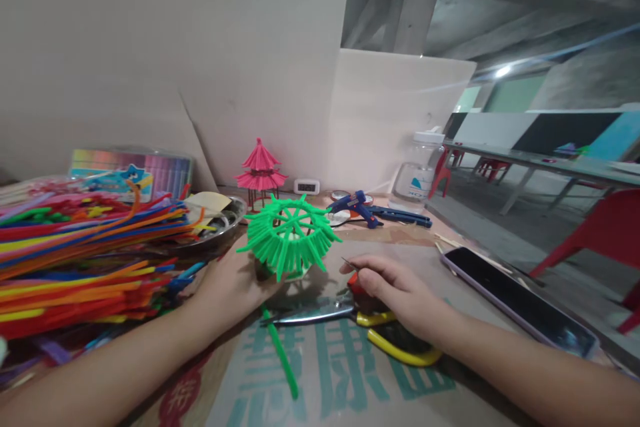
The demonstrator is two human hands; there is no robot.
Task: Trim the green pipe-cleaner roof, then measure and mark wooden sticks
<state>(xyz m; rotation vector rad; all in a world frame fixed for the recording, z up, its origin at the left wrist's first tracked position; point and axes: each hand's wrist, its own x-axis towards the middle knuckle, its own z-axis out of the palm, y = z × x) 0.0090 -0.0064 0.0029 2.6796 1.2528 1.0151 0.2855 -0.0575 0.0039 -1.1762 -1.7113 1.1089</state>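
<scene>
The left hand [253, 280] has its grip closed around the lower left side of the bright green, round, roof-shaped pipe-cleaner model [295, 257], raised above the desk [407, 235], likely so the drooping fringe stays uncrushed. The right hand [395, 287], near its right side, has a narrow grip, seemingly pinching a thin dark rod [346, 260]; blur hides what it belongs to. Yellow-handled metal scissors [315, 315] lie just below, probably for easy reach, across a loose green pipe-cleaner strip [284, 357].
</scene>
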